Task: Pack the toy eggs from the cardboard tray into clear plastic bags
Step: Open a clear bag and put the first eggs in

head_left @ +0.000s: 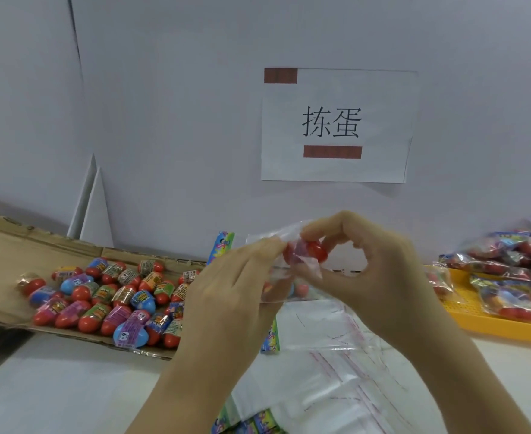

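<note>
Far left of the left fingers: cardboard tray (pixel 4 245) holding a loose heap of toy eggs (pixel 107 296), mostly red-bottomed with printed sleeves, a few blue. Plenty not yet packed.

Left hand (pixel 236 286): fingertips (pixel 270 247) bunched together, pinching one edge of the clear plastic bag (pixel 267 236) near its mouth. The bag is raised off the table and hangs between and below both sets of fingers.

Just right of the left fingertips: red toy egg (pixel 316 250), at the bag mouth with film partly over it. Fully inside or not: cannot tell. Pinkish shapes show through the film beneath the fingers; possibly eggs already in, unsure.

Right hand (pixel 383 270): thumb and forefinger curled round the egg, other fingers loosely curled behind.

Below both hands: stack of empty bags (pixel 320 371), flat on the table. Well right of the right fingers: yellow tray (pixel 477 321) with filled bags (pixel 508 267).

Judgement: the step in hand is seating the egg through the mouth. To do it well, the left pinch should take one layer of film only and draw it taut away from the right fingers. Release the egg only once it is past the lip. Thin film will likely cling and fold, so watch for the egg catching or sliding out.
</note>
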`<action>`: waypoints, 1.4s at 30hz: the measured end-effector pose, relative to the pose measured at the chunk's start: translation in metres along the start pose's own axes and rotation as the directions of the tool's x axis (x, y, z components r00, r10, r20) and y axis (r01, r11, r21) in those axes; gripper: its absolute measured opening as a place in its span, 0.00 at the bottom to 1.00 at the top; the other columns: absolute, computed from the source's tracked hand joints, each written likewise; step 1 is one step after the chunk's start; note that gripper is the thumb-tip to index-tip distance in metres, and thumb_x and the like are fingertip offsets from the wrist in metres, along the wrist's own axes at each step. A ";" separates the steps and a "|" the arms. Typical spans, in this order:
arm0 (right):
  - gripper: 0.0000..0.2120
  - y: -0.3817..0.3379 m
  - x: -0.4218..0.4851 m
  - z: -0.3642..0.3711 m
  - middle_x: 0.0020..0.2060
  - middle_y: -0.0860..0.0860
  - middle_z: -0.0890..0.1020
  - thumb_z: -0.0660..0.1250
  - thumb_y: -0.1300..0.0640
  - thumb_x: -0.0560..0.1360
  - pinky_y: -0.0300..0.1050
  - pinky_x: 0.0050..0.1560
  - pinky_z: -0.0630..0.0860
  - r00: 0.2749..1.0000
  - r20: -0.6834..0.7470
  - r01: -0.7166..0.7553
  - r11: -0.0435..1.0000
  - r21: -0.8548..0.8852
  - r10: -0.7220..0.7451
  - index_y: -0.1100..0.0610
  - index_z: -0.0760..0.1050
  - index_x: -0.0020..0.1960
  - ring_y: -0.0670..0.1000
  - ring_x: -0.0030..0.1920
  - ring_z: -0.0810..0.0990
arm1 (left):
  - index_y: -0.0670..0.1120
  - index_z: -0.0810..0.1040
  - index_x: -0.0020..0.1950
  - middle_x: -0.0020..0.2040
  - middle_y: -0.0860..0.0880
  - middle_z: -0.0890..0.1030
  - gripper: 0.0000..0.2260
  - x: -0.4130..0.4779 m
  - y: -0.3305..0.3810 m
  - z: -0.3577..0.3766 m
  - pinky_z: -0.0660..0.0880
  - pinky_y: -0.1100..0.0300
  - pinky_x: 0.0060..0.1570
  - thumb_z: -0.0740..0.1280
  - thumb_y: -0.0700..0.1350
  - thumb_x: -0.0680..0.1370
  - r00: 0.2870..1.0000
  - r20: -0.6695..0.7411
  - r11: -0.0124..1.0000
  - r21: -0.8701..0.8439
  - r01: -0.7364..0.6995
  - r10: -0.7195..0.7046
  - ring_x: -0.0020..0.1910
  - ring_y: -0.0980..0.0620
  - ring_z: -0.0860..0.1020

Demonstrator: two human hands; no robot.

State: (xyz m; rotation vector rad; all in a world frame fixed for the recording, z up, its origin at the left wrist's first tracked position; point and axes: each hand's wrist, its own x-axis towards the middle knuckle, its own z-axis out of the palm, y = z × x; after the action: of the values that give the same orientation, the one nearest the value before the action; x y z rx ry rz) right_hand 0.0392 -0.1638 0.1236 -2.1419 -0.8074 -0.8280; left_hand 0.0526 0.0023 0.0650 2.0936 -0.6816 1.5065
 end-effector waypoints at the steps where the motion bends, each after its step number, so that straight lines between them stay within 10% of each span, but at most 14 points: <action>1: 0.11 0.000 0.000 0.000 0.42 0.38 0.81 0.74 0.52 0.67 0.33 0.53 0.71 1.000 0.020 0.006 1.000 0.017 -0.006 0.48 0.78 0.49 0.40 0.45 0.80 | 0.46 0.76 0.60 0.46 0.49 0.84 0.17 0.000 -0.001 0.000 0.70 0.66 0.49 0.67 0.53 0.76 1.000 -0.003 1.000 0.005 0.008 -0.008 0.45 0.56 0.76; 6: 0.17 0.006 -0.001 -0.007 0.48 0.38 0.83 0.68 0.56 0.73 0.37 0.55 0.78 0.969 0.236 -0.118 0.977 0.178 0.074 0.40 0.76 0.58 0.38 0.52 0.81 | 0.44 0.80 0.57 0.42 0.51 0.83 0.17 -0.001 -0.006 0.003 0.68 0.65 0.44 0.75 0.48 0.71 0.999 -0.048 0.998 0.063 -0.009 0.012 0.40 0.56 0.73; 12: 0.32 0.010 -0.002 -0.002 0.48 0.38 0.71 0.79 0.49 0.61 0.27 0.46 0.68 0.986 -0.112 -0.110 0.985 0.129 0.125 0.35 0.65 0.58 0.38 0.49 0.72 | 0.49 0.74 0.57 0.47 0.52 0.83 0.16 0.001 -0.004 0.002 0.71 0.61 0.52 0.74 0.47 0.73 0.995 -0.064 0.996 0.051 -0.067 0.070 0.47 0.55 0.76; 15: 0.46 0.013 -0.001 -0.002 0.59 0.37 0.69 0.82 0.42 0.55 0.33 0.50 0.74 0.910 0.220 -0.403 0.873 0.276 0.351 0.29 0.58 0.63 0.36 0.57 0.72 | 0.49 0.74 0.58 0.55 0.49 0.83 0.16 0.002 -0.005 0.001 0.70 0.56 0.59 0.74 0.47 0.73 0.994 -0.066 0.994 0.066 -0.087 0.092 0.57 0.51 0.77; 17: 0.36 0.016 0.000 0.003 0.58 0.46 0.78 0.77 0.47 0.58 0.41 0.49 0.80 0.852 0.360 -0.514 0.737 0.439 0.380 0.39 0.69 0.64 0.46 0.55 0.81 | 0.49 0.74 0.59 0.58 0.48 0.83 0.17 0.000 -0.006 0.003 0.71 0.52 0.60 0.74 0.48 0.73 0.994 -0.044 0.992 0.087 -0.093 0.097 0.60 0.49 0.78; 21: 0.12 0.024 0.001 0.013 0.41 0.59 0.85 0.73 0.63 0.69 0.52 0.43 0.83 0.853 0.208 -0.493 0.610 0.621 0.479 0.57 0.81 0.52 0.59 0.41 0.85 | 0.53 0.73 0.60 0.63 0.48 0.80 0.15 -0.003 -0.006 0.005 0.60 0.49 0.71 0.69 0.54 0.75 0.997 0.062 0.991 0.121 -0.055 0.047 0.67 0.48 0.73; 26: 0.12 0.032 -0.002 0.018 0.38 0.58 0.84 0.70 0.72 0.71 0.46 0.35 0.82 0.818 0.168 -0.486 0.504 0.714 0.550 0.57 0.80 0.49 0.54 0.33 0.83 | 0.62 0.61 0.73 0.76 0.55 0.61 0.36 -0.008 -0.007 0.009 0.41 0.51 0.75 0.72 0.60 0.68 0.939 0.205 0.961 0.081 0.265 -0.276 0.77 0.52 0.54; 29: 0.11 0.037 -0.002 0.021 0.37 0.54 0.84 0.69 0.71 0.71 0.40 0.32 0.80 0.790 0.114 -0.429 0.409 0.806 0.603 0.59 0.78 0.50 0.53 0.33 0.83 | 0.63 0.53 0.74 0.71 0.61 0.59 0.43 -0.009 -0.002 0.016 0.55 0.54 0.71 0.72 0.49 0.66 0.668 0.267 0.618 -0.253 0.744 -0.695 0.74 0.55 0.58; 31: 0.10 0.039 -0.003 0.024 0.37 0.54 0.84 0.68 0.72 0.71 0.41 0.31 0.80 0.773 0.129 -0.422 0.351 0.836 0.622 0.60 0.77 0.49 0.54 0.33 0.84 | 0.53 0.66 0.70 0.58 0.51 0.75 0.33 -0.003 -0.001 0.018 0.71 0.58 0.51 0.72 0.45 0.66 0.284 0.537 -0.100 -0.577 0.811 -0.794 0.53 0.50 0.76; 33: 0.10 0.039 -0.004 0.029 0.38 0.55 0.84 0.68 0.72 0.71 0.40 0.31 0.79 0.758 0.136 -0.442 0.349 0.826 0.639 0.59 0.78 0.49 0.53 0.33 0.84 | 0.44 0.76 0.55 0.38 0.46 0.77 0.27 -0.001 0.004 0.020 0.73 0.55 0.40 0.75 0.52 0.59 0.176 0.812 -0.522 -0.507 0.686 -0.557 0.36 0.49 0.75; 42: 0.18 0.056 -0.010 0.048 0.49 0.53 0.82 0.70 0.68 0.72 0.47 0.41 0.82 0.765 0.309 -0.573 0.380 0.726 0.565 0.51 0.78 0.57 0.52 0.44 0.85 | 0.39 0.82 0.41 0.39 0.41 0.85 0.08 -0.003 -0.008 0.021 0.83 0.52 0.37 0.72 0.39 0.64 0.083 0.706 -0.540 -0.606 0.584 -0.703 0.38 0.48 0.85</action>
State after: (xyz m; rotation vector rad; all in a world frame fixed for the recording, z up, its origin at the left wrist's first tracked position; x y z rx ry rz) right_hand 0.0895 -0.1617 0.0691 -1.3989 -0.2562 -0.0125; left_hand 0.0718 -0.0046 0.0551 0.7607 0.2082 0.0089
